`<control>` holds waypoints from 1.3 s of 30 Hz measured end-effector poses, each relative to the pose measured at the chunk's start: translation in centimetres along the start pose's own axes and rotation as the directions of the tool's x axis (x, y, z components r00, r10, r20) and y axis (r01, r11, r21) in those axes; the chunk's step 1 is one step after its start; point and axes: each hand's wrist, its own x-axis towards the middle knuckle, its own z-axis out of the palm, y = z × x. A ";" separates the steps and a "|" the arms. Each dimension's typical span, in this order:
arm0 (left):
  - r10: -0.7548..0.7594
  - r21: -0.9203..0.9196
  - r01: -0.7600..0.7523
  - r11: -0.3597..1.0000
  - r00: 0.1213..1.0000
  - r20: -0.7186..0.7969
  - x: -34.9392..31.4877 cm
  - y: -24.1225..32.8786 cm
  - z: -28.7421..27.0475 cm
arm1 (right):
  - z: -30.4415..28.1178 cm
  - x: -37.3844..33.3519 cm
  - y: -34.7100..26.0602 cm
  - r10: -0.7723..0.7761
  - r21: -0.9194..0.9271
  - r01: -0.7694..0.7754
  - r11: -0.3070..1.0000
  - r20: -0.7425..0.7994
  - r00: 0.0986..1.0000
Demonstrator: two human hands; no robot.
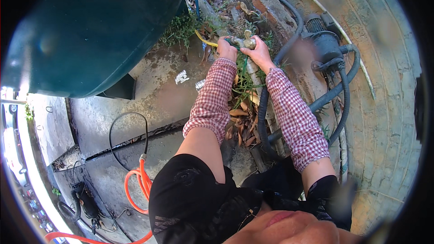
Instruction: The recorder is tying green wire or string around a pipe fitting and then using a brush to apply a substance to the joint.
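A metal tap, dull and weathered, stands on a pipe among the weeds. My left hand is closed around the end of a yellow hose, right beside the tap. A bit of green shows at the joint between hose and tap, partly hidden by my fingers. From the right, my right hand grips the tap body, its thumb and fingers against the metal. A thin green strip hangs just below the tap. Checked sleeve covers are on both my forearms.
A big dark green tank fills the upper left. On the right, a pump with thick grey hoses sits by a brick surface. An orange hose lies on cracked concrete slabs, near a black device.
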 end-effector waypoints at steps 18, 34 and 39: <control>0.099 0.037 -0.096 0.995 0.991 -0.088 -1.9 -0.3 1.0 | -0.3 0.1 0.1 0.043 0.017 -0.043 0.999 -0.002 0.999; -0.013 0.172 0.019 0.985 0.999 -0.036 -0.3 -0.1 -0.2 | -0.2 0.1 0.7 0.014 0.052 -0.012 0.999 -0.030 0.999; -0.136 0.130 0.130 0.983 0.990 0.040 -2.9 -0.1 0.2 | -0.7 0.2 1.4 -0.001 0.076 -0.001 0.997 0.023 1.000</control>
